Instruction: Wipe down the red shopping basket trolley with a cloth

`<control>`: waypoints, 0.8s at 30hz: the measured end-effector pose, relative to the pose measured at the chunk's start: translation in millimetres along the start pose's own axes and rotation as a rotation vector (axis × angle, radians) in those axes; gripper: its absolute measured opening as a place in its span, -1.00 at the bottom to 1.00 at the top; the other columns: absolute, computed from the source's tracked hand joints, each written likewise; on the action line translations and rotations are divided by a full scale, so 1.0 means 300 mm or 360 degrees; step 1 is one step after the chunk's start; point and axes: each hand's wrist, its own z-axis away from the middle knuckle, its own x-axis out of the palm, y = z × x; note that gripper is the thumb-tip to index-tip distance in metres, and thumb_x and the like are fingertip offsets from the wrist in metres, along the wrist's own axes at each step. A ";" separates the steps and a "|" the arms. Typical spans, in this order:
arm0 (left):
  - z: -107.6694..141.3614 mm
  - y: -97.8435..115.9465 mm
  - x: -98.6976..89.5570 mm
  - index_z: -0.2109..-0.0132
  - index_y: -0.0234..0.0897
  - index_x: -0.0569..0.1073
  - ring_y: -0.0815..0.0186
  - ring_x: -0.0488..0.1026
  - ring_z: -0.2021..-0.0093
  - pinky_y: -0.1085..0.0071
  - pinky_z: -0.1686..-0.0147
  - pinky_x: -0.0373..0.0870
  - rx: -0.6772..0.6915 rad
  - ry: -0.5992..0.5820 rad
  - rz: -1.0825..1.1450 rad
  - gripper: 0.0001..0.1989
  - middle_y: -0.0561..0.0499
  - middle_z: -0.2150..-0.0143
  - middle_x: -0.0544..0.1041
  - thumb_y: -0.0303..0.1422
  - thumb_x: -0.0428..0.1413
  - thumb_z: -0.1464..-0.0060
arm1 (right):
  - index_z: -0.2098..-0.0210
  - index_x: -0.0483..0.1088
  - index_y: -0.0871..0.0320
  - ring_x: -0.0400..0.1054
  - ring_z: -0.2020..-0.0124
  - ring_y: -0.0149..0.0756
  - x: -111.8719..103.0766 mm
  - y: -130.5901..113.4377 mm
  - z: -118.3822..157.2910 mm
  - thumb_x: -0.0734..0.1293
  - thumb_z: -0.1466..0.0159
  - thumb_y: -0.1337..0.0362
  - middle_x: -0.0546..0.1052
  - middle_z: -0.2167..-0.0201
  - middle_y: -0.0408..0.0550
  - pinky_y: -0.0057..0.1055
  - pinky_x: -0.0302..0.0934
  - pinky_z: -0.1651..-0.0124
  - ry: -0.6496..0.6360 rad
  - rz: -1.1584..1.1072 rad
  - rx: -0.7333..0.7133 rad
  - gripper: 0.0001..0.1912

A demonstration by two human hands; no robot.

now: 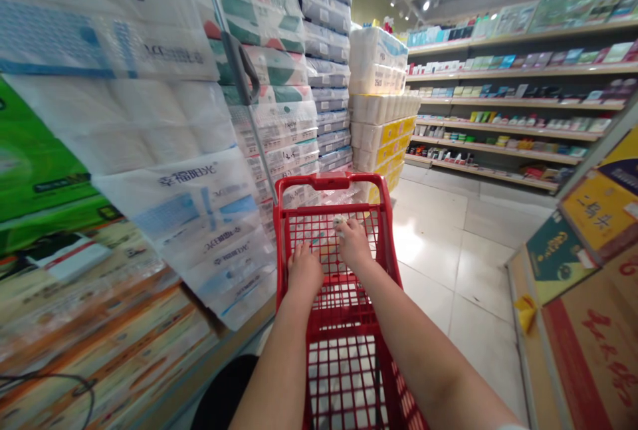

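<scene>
Tissue stacks (174, 131) flank a red cart (339, 332); right fingers (353, 225) pinch whitish wad (339, 220) (left fingers (302, 250) spread, empty).

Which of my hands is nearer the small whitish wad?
Right: your right hand holds the whitish wad; your left hand is apart, lower left, at the red cart.

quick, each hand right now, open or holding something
Left hand: open, at the red cart.
Right hand: closed, holding a small whitish item.

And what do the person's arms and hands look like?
The left hand and right hand wear no gloves. The forearms are bare, with no watch or bracelet. A tiny pale bit at the picture's bottom edge, by the right one, might be a sleeve.
</scene>
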 end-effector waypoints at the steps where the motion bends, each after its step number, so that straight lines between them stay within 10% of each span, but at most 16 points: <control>1: 0.000 -0.001 0.000 -0.11 -0.22 0.45 0.06 0.07 -0.34 0.11 -0.23 0.15 0.0001 -0.0004 0.0001 -0.57 -0.14 -0.32 0.22 -0.45 -0.06 -0.12 | 0.19 0.48 0.11 0.27 0.12 -0.23 -0.005 0.007 -0.005 0.21 -0.14 0.52 0.41 0.16 0.01 -0.33 0.23 0.06 0.0011 -0.0032 0.0008 -0.67; 7: 0.000 0.003 -0.001 -0.11 -0.25 0.46 0.07 0.09 -0.33 0.12 -0.23 0.17 0.0005 0.0035 -0.0019 -0.57 -0.15 -0.31 0.23 -0.45 -0.07 -0.12 | -0.07 0.37 0.18 0.22 -0.06 -0.14 -0.015 0.043 -0.037 0.18 -0.19 0.46 0.32 -0.07 0.14 -0.18 0.16 -0.14 0.0522 -0.0071 0.0199 -0.55; 12: -0.007 0.004 0.002 -0.06 -0.24 0.49 0.08 0.11 -0.31 0.14 -0.21 0.20 0.0015 0.0053 -0.0043 -0.59 -0.14 -0.29 0.26 -0.44 -0.06 -0.11 | 0.02 0.47 0.05 0.18 -0.09 -0.18 0.011 0.022 -0.030 0.18 -0.08 0.58 0.32 -0.17 -0.05 -0.25 0.15 -0.14 0.0030 0.0008 -0.0344 -0.44; 18: -0.013 0.002 0.004 -0.12 -0.24 0.46 0.05 0.08 -0.33 0.11 -0.23 0.16 0.0002 0.0020 -0.0011 -0.57 -0.15 -0.32 0.23 -0.46 -0.07 -0.13 | 0.07 0.49 0.13 0.25 0.07 -0.18 -0.018 0.038 -0.045 0.17 -0.13 0.55 0.43 0.03 0.04 -0.25 0.20 -0.04 0.0322 0.0055 0.0086 -0.54; 24: -0.012 0.003 0.001 -0.09 -0.27 0.48 0.03 0.11 -0.32 0.11 -0.21 0.19 0.0034 0.0055 -0.0029 -0.58 -0.16 -0.30 0.25 -0.46 -0.07 -0.12 | 0.36 0.52 0.07 0.29 0.16 -0.25 -0.001 0.010 -0.028 0.26 -0.07 0.53 0.45 0.21 -0.08 -0.33 0.25 0.05 -0.0073 -0.0130 -0.0112 -0.72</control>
